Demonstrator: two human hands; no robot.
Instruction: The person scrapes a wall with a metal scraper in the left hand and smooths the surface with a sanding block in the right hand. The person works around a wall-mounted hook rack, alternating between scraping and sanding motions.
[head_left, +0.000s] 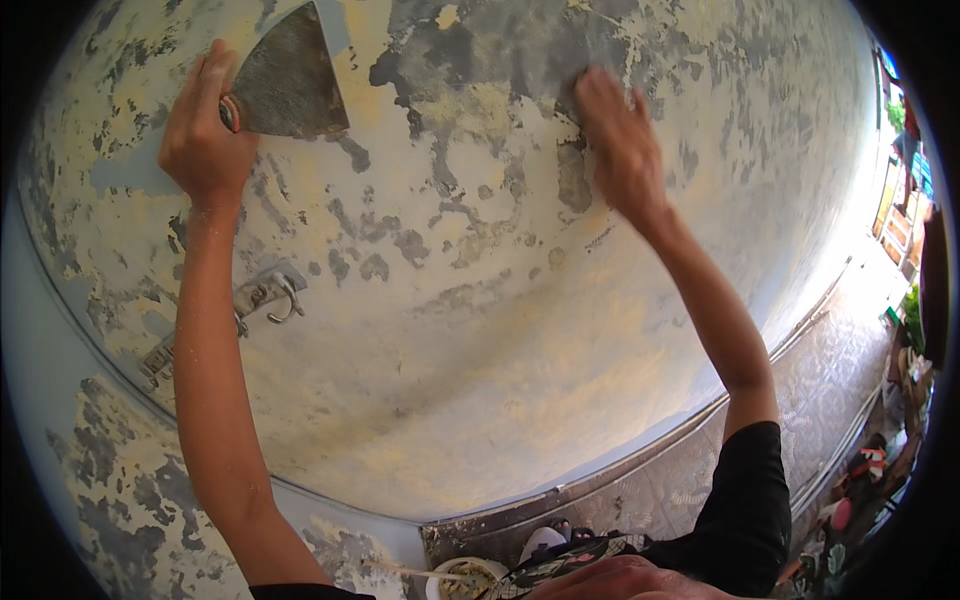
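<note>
A wall (465, 360) with patchy, flaking paint and grey filler-like areas fills most of the view. High at the left, my left hand (210, 135) grips the handle of a wide, fan-shaped metal scraper (296, 82); its blade points up and right, close to the wall. My right hand (619, 142) is blurred and lies at the upper part of the wall, over a grey patch. Something dark shows at its fingertips, but I cannot tell whether it is a held object.
Metal hooks on a plate (262, 294) are fixed to the wall beside my left forearm. Below stands a white bucket (495, 570) holding material and a stick (405, 571). A tiled floor (832, 367) runs right, with plants (911, 315) and clutter along its edge.
</note>
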